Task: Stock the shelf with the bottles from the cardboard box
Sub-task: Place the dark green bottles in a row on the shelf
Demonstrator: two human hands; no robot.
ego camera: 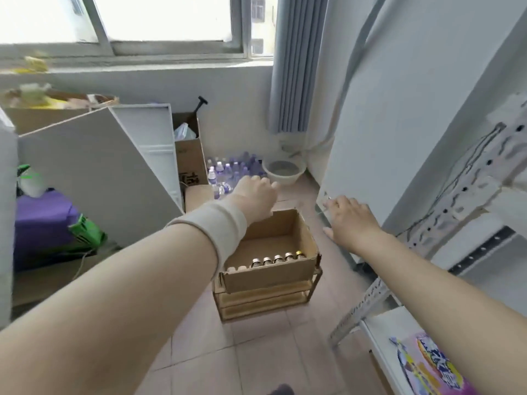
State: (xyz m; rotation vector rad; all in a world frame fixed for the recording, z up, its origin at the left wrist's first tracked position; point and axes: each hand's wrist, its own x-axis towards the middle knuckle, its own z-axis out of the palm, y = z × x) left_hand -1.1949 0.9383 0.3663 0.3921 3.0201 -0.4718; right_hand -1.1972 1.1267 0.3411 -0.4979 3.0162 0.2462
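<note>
An open cardboard box [288,223] rests on a small wooden rack [265,300] on the tiled floor. Several small brown bottles [275,259] with pale and gold caps stand in a row along its near wall. My left hand [255,196], with a beige wristband, hovers over the box's far left corner, fingers loosely curled and holding nothing. To the right of the box my right hand [349,219] is spread open, empty, close to the white metal shelf [462,195]. The rest of the box floor is bare.
White boards [97,172] lean at the left. Behind the box are other cartons [189,155], a pack of water bottles [233,169] and a white basin [282,171]. A colourful packet [427,366] lies on the lower shelf board at the bottom right.
</note>
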